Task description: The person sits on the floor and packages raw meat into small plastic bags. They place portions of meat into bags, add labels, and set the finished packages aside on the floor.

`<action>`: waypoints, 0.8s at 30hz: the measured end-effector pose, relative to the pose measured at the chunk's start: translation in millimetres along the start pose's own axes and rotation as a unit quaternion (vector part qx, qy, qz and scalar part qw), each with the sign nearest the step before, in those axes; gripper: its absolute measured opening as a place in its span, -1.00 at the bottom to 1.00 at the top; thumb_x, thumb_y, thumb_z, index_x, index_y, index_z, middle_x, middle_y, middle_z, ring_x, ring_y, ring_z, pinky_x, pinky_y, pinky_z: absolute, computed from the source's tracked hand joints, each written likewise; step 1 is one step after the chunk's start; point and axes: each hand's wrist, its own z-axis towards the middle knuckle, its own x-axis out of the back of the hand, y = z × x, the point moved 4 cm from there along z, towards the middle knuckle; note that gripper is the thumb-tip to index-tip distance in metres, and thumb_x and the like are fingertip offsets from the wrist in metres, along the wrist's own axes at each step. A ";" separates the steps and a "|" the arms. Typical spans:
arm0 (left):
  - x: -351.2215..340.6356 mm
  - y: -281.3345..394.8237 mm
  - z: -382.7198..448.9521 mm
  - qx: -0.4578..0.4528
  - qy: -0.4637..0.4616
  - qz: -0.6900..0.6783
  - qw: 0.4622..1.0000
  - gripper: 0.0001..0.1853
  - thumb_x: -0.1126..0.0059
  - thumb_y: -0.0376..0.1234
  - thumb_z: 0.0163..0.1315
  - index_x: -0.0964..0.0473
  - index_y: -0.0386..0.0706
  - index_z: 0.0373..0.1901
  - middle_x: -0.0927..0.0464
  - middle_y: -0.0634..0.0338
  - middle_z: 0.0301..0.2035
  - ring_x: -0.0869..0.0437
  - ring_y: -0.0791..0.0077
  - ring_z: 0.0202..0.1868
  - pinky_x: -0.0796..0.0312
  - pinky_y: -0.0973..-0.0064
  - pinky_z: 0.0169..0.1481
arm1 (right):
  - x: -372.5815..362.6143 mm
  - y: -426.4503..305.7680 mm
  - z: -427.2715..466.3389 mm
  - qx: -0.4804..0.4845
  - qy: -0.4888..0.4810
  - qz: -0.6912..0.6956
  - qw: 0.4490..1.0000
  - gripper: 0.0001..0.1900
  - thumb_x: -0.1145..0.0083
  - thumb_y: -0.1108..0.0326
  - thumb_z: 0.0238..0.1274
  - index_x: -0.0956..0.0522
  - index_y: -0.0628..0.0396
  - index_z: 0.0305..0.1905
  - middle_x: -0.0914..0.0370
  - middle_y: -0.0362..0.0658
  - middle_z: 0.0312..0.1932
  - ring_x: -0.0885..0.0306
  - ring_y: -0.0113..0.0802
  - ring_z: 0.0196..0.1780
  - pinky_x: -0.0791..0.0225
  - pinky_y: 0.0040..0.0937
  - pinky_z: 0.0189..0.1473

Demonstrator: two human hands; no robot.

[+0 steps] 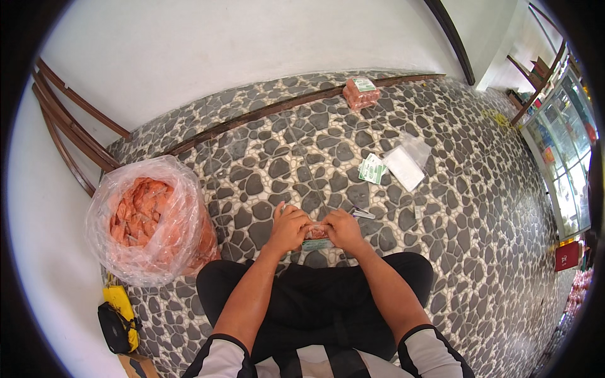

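Observation:
Between both hands, just above the floor in front of my crossed legs, is a clear plastic packet (317, 235) with reddish-orange contents and a green-and-white card at its near side. My left hand (289, 228) pinches its upper left corner, and my right hand (343, 230) grips the upper right. Right beside my right hand lies a metal stapler (363, 213). Farther ahead, green-and-white printed cards (372, 169) lie in a loose pile touching a stack of clear plastic bags (404, 167). A small box or strip bearing print (418, 212) rests to the right.
A large clear sack (142, 217) of small orange packets stands at left. Stacked filled packets (361, 93) sit by a low wooden strip (264, 115) near the wall. Wooden poles (75, 123) lean at left above a yellow bag (122, 302); a glass display case (562, 156) stands right.

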 end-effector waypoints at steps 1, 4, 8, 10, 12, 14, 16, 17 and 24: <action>-0.7 -2.0 0.1 0.004 0.000 -0.006 1.000 -0.92 -0.41 -0.27 0.27 -0.72 -0.03 -0.31 -0.67 0.36 -0.22 -0.55 0.33 0.13 0.08 -0.12 0.60 | -0.2 2.5 0.6 -0.008 0.005 0.033 0.999 -0.93 -0.30 0.42 0.17 -0.69 0.10 -0.26 -0.62 -0.08 -0.30 -0.59 0.02 -0.10 -0.46 -0.06 -0.04; -4.5 -4.9 -0.5 0.016 0.005 -0.034 0.999 -0.91 -0.41 -0.25 0.28 -0.72 -0.02 -0.29 -0.66 0.35 -0.22 -0.55 0.30 0.12 0.05 -0.10 0.58 | -2.5 9.1 0.6 -0.038 0.011 0.079 0.996 -0.94 -0.29 0.42 0.23 -0.66 0.16 -0.26 -0.63 -0.02 -0.28 -0.59 0.08 -0.08 -0.44 -0.04 -0.03; -11.9 -4.9 2.1 0.026 0.006 -0.019 0.999 -0.88 -0.41 -0.23 0.27 -0.72 -0.03 -0.28 -0.67 0.32 -0.23 -0.56 0.27 0.11 0.02 -0.06 0.57 | -7.6 20.0 -0.4 -0.075 0.019 0.097 0.992 -0.92 -0.27 0.40 0.31 -0.66 0.18 -0.25 -0.62 0.05 -0.28 -0.57 0.13 -0.08 -0.43 -0.05 -0.02; -16.0 -6.6 3.5 0.039 -0.013 -0.016 0.999 -0.86 -0.42 -0.21 0.27 -0.73 -0.04 -0.27 -0.68 0.31 -0.23 -0.56 0.26 0.11 0.01 -0.04 0.56 | -12.8 24.5 0.2 -0.083 0.006 0.100 0.992 -0.89 -0.30 0.36 0.31 -0.67 0.18 -0.24 -0.63 0.06 -0.28 -0.58 0.13 -0.09 -0.43 -0.05 -0.01; -17.9 -8.6 4.7 0.055 0.000 -0.037 0.998 -0.85 -0.42 -0.21 0.26 -0.73 -0.05 -0.27 -0.69 0.29 -0.23 -0.57 0.25 0.10 0.00 -0.02 0.55 | -14.5 33.3 4.4 -0.104 -0.009 0.122 0.987 -0.83 -0.34 0.29 0.30 -0.68 0.18 -0.20 -0.63 0.06 -0.29 -0.60 0.11 -0.08 -0.44 -0.06 0.00; -18.3 -11.6 4.0 0.069 0.016 -0.049 0.996 -0.85 -0.42 -0.21 0.25 -0.72 -0.06 -0.27 -0.69 0.28 -0.23 -0.57 0.25 0.10 -0.02 -0.01 0.55 | -13.1 49.7 9.5 -0.165 -0.054 0.157 0.972 -0.75 -0.40 0.20 0.28 -0.68 0.16 -0.15 -0.64 0.04 -0.29 -0.62 0.08 -0.07 -0.44 -0.07 0.02; -19.8 -14.1 3.7 0.081 0.026 -0.057 0.995 -0.85 -0.41 -0.23 0.25 -0.72 -0.08 -0.26 -0.70 0.26 -0.22 -0.58 0.24 0.09 -0.02 0.01 0.55 | 1.7 75.7 11.4 -0.253 -0.043 0.080 0.963 -0.63 -0.45 0.12 0.25 -0.67 0.13 0.01 -0.67 0.02 -0.15 -0.62 0.00 0.07 -0.46 -0.09 0.10; -20.3 -14.4 3.5 0.077 0.032 -0.061 0.995 -0.85 -0.41 -0.24 0.24 -0.72 -0.09 -0.27 -0.70 0.25 -0.22 -0.58 0.23 0.09 -0.04 0.01 0.54 | 10.1 88.3 8.7 -0.291 -0.030 0.048 0.955 -0.56 -0.48 0.08 0.24 -0.66 0.11 0.09 -0.69 0.01 -0.08 -0.62 -0.04 0.14 -0.47 -0.10 0.14; -24.0 -17.7 7.6 0.058 0.069 -0.079 0.993 -0.90 -0.38 -0.30 0.26 -0.69 -0.12 -0.34 -0.66 0.26 -0.30 -0.60 0.17 0.00 -0.22 -0.02 0.40 | -6.2 129.2 -22.3 -0.344 -0.074 -0.239 0.905 -0.36 -0.54 -0.02 0.13 -0.55 0.06 0.21 -0.50 -0.04 0.25 -0.46 0.02 0.36 -0.43 0.08 0.26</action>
